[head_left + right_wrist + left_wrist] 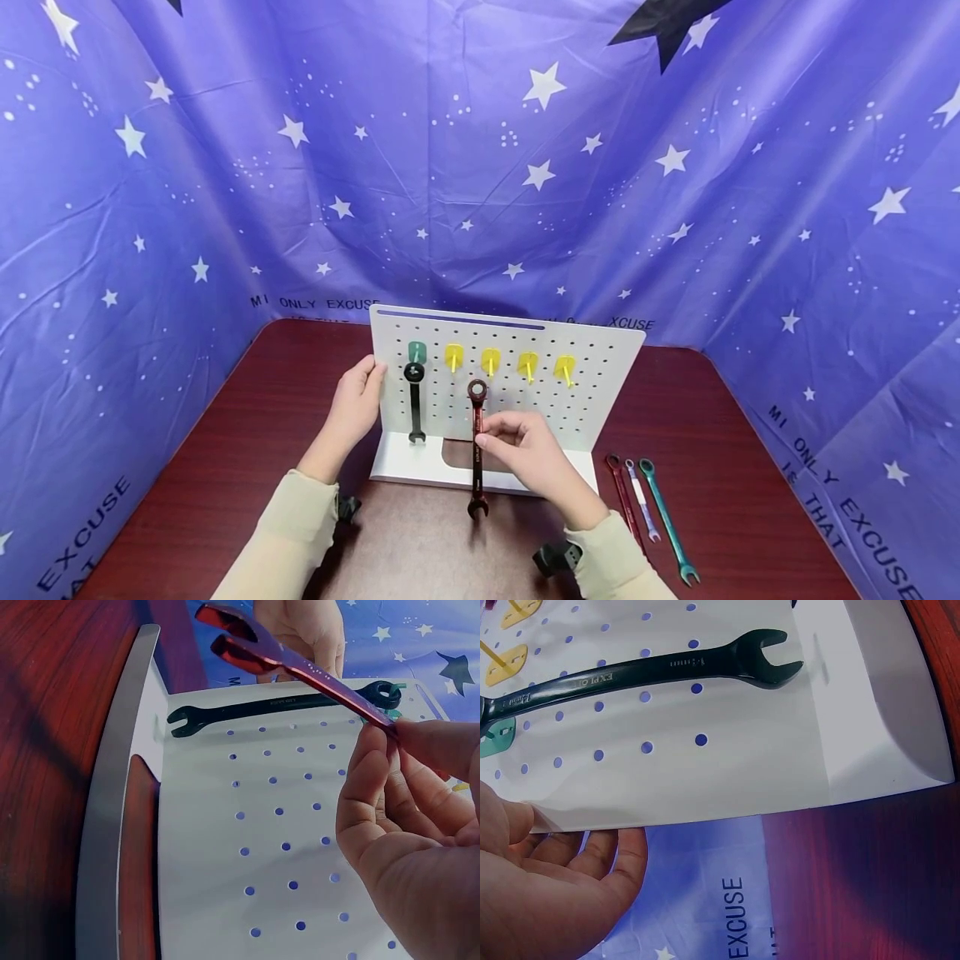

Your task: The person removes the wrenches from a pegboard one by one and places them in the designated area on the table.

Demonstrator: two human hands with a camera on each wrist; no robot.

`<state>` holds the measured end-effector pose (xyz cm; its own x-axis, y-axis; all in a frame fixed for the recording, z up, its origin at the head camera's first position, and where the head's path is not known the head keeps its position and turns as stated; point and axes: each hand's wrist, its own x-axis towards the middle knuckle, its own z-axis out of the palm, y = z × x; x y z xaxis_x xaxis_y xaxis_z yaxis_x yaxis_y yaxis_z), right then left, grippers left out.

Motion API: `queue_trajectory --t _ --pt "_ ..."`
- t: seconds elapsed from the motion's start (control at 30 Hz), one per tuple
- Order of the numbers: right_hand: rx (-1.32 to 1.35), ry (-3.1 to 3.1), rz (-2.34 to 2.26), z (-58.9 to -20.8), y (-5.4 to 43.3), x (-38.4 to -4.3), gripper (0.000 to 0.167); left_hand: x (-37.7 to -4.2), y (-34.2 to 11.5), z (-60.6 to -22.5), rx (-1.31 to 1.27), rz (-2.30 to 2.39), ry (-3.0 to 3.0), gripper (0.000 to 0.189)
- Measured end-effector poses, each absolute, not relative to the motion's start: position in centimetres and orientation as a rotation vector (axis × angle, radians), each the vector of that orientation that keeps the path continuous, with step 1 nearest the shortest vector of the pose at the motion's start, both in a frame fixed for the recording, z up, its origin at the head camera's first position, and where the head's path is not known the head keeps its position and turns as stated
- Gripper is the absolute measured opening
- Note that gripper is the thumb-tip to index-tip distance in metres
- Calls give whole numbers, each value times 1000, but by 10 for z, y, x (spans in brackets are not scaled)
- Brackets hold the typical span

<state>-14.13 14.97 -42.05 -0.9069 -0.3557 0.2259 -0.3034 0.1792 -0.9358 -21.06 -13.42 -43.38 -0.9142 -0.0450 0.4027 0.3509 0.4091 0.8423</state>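
Note:
My right hand [528, 454] pinches a dark red combination wrench [477, 454] at mid-shaft, its ring end up and open jaw down, in front of the white pegboard [510, 333]. In the right wrist view, thumb and fingers close round the red shaft [330, 684]. With my left hand [358, 396] I grip the board's left edge, thumb on the front face and fingers behind it in the left wrist view. A black wrench [416, 408] hangs by its ring end from the green hook [417, 351] at the left of the board.
Several yellow hooks [491, 360] run in a row to the right of the green one, with nothing on them. Right of the board, a red wrench [621, 492], a small silver-blue wrench [642, 500] and a teal wrench [667, 517] lie on the dark red table [225, 467].

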Motion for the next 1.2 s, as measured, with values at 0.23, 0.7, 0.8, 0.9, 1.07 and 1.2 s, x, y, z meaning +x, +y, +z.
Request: queue_trajectory --t 0.23,0.7,0.8,0.9,1.07,1.2 --pt "-629 2382 -1868 -424 153 -139 11 -211 -134 -434 -264 -1506 -2305 18" --pt "-583 2408 -1855 -427 163 -137 11 -210 -134 -434 -264 -1504 -2309 18" --pt "-587 2412 -1856 -427 166 -137 12 -210 -134 -433 -257 -1504 -2314 18" --pt "-585 2425 -1849 -428 168 -137 11 -210 -134 -432 -254 -1509 -2321 18" --pt "-584 2437 -1851 -429 170 -136 11 -209 -134 -432 -249 -1516 -2326 18" --pt "-584 2441 -1859 -432 174 -135 12 -210 -134 -433 -246 -1520 -2322 18"
